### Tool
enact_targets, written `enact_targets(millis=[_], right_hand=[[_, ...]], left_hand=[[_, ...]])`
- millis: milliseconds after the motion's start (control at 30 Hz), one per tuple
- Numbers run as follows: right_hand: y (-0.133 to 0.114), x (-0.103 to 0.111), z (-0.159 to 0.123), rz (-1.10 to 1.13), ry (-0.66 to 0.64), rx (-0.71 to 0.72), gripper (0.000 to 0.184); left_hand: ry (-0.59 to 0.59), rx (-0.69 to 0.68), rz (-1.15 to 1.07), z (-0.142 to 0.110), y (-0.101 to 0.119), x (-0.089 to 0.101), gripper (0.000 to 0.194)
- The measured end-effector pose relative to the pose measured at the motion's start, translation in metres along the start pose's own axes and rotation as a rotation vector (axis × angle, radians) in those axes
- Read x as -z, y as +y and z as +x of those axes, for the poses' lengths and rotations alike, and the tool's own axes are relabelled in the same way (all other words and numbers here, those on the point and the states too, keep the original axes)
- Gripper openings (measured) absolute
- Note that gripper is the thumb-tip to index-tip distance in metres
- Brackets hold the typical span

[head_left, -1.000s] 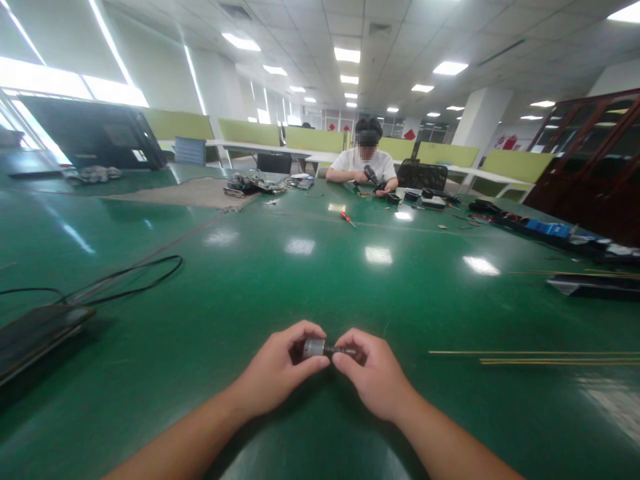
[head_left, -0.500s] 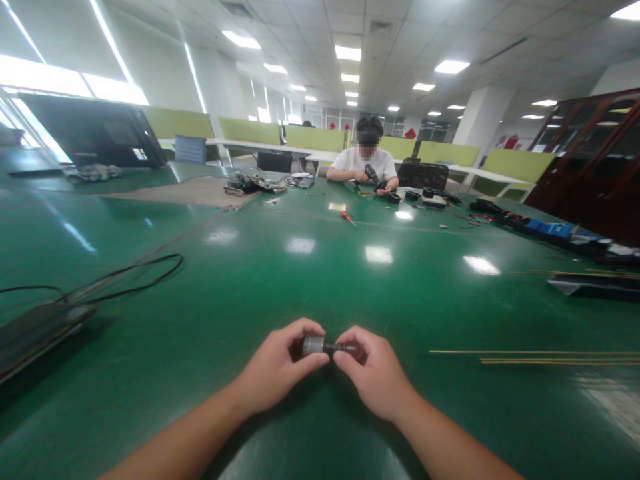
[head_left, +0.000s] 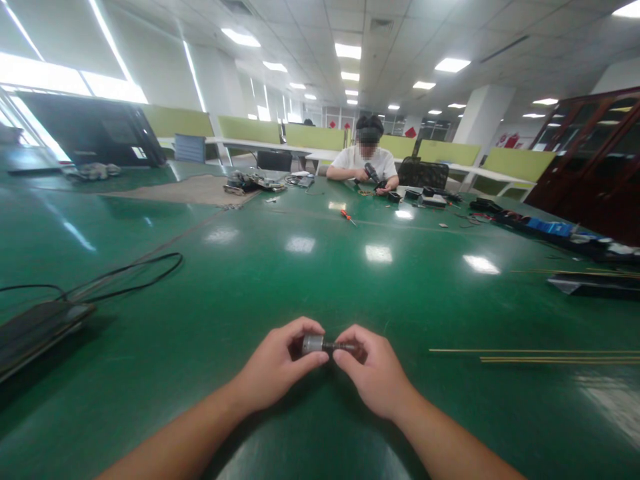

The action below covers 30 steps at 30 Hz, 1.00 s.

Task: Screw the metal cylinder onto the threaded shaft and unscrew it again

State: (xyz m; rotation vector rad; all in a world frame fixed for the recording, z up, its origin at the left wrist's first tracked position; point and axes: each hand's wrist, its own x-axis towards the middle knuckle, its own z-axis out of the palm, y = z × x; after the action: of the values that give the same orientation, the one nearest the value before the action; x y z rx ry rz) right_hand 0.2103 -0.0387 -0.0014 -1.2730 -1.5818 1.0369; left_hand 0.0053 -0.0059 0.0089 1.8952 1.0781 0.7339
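Low in the middle of the view, I hold a small metal part between both hands: a short silver-grey cylinder point(head_left: 313, 343) with a dark, ridged shaft point(head_left: 336, 347) sticking out to the right. My left hand point(head_left: 277, 363) is curled round the cylinder, thumb in front and fingers behind. The shaft's right end sits between the thumb and fingers of my right hand point(head_left: 375, 367), which partly hide it. The part lies level, just above the green tabletop point(head_left: 240, 287). Its exact kind cannot be made out.
Thin brass-coloured rods point(head_left: 550, 361) lie at the right. A flat dark device point(head_left: 40, 333) with a looped black cable point(head_left: 150, 262) rests at the left. Farther off are an orange screwdriver point(head_left: 347, 217) and a person point(head_left: 367, 163) holding a dark power tool point(head_left: 372, 175).
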Motion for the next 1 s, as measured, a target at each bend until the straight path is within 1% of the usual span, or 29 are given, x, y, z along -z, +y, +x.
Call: enact_targets(millis=[300,667,1000], right_hand=[[-0.0016,0.0011,0.0003,-0.006,-0.004,-0.002,0.005],[0.0063,-0.0006,0.0012,-0.014,-0.004,0.009,0.006],[0.0026,-0.0004,0.0011,-0.002,-0.002,0.002,0.005]], left_hand=[[-0.005,-0.007,0.009,0.0011,0.0013,0.0011,0.025],[-0.007,0.000,0.017,0.0007,-0.0005,0.0008,0.024],[-0.004,0.001,0.023,0.0007,0.0028,0.0018,0.024]])
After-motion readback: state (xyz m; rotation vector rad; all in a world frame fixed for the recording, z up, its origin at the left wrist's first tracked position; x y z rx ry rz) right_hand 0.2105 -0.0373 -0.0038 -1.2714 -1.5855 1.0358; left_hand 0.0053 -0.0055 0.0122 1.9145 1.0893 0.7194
